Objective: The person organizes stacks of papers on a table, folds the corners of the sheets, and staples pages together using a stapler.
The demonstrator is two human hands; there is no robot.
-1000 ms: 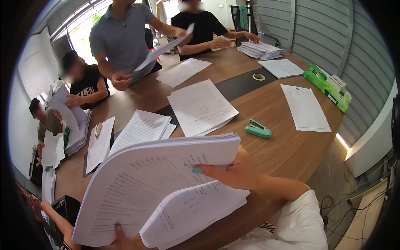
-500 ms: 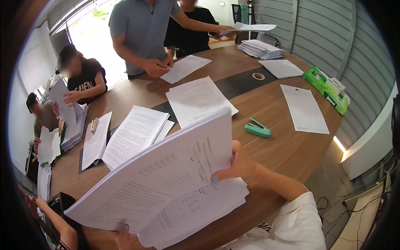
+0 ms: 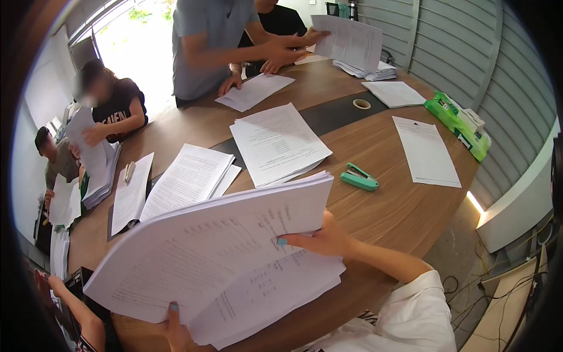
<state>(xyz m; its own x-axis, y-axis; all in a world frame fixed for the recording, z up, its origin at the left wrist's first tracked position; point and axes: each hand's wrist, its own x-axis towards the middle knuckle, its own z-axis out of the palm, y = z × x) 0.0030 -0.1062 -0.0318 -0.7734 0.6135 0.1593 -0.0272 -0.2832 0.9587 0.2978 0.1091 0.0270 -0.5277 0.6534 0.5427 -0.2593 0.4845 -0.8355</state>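
A thick stack of printed paper (image 3: 205,246) stands tilted over the near edge of the table, held between both my hands. My right hand (image 3: 319,239) grips its right edge, thumb on the near face and fingers behind. At the lower left edge, my left hand (image 3: 175,328) pinches the sheets, with its thumb showing in front and its fingers hidden. Lower sheets (image 3: 270,299) hang below the upper ones, partly fanned out. Beyond the stack lie a printed pile (image 3: 278,141) and another pile (image 3: 187,179). A teal stapler (image 3: 359,177) rests to the right.
On the wooden table (image 3: 375,234) are a single sheet (image 3: 427,151), a tape roll (image 3: 361,104), a green wipes pack (image 3: 457,126) and a clipboard with paper (image 3: 132,190). Several people handle papers around the far and left sides. Cables (image 3: 498,305) lie at lower right.
The stack in my hands has tipped lower, its upper right corner dropping and its top edge bowing. Across the table, a person's hand has raised printed sheets upright, and another person's arms have shifted.
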